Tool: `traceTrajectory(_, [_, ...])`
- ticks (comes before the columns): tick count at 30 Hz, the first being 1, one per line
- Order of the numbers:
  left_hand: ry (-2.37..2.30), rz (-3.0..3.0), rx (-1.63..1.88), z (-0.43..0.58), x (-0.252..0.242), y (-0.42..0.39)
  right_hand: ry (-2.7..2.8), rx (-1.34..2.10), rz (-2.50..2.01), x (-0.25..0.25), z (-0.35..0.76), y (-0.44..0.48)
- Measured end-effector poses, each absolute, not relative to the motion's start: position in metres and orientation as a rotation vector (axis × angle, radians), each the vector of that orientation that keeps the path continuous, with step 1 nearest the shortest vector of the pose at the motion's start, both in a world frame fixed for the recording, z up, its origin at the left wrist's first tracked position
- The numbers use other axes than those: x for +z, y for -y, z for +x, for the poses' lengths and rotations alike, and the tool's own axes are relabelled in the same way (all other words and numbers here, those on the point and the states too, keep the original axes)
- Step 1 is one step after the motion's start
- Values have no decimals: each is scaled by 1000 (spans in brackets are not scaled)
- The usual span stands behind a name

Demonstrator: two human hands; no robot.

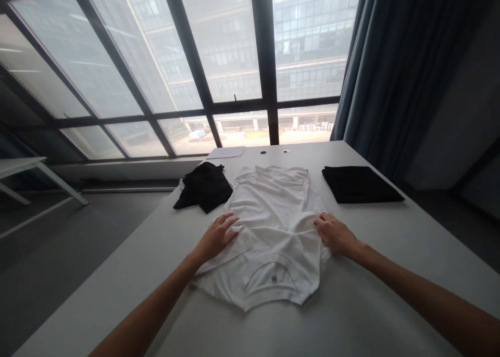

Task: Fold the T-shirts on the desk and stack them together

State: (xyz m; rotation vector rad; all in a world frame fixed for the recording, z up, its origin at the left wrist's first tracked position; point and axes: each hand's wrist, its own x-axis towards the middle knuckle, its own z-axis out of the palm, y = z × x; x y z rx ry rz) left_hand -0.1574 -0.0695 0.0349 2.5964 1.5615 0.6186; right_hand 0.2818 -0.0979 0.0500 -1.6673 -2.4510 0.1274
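A white T-shirt [273, 206] lies spread on the table with its neckline toward me and wrinkles across its middle. One sleeve is folded inward on the left side. My left hand [216, 236] rests on that side by the sleeve, fingers apart and touching the cloth. At the shirt's right edge, my right hand [336, 234] has its fingers closed on the fabric, and a small fold rises there. A small dark label shows inside the collar.
The white table [390, 273] carries a crumpled black garment [207, 185] at left, a neatly folded black cloth [361, 184] at right and papers [225, 152] at the far edge. Beyond are windows and a blue curtain [385, 86]. Another table [23, 164] stands far left.
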Motion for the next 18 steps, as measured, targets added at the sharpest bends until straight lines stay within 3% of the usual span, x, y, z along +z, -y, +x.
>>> traceTrajectory(5, [-1621, 2494, 818, -177, 13, 96, 2234, 94, -1760, 41, 297, 123])
traceTrajectory(12, [-1631, 2515, 663, -163, -1, 124, 1968, 76, -1903, 32, 347, 151])
traceTrajectory(18, [-1596, 2662, 735, -129, -8, 154, 1791, 297, -2081, 9, 406, 184])
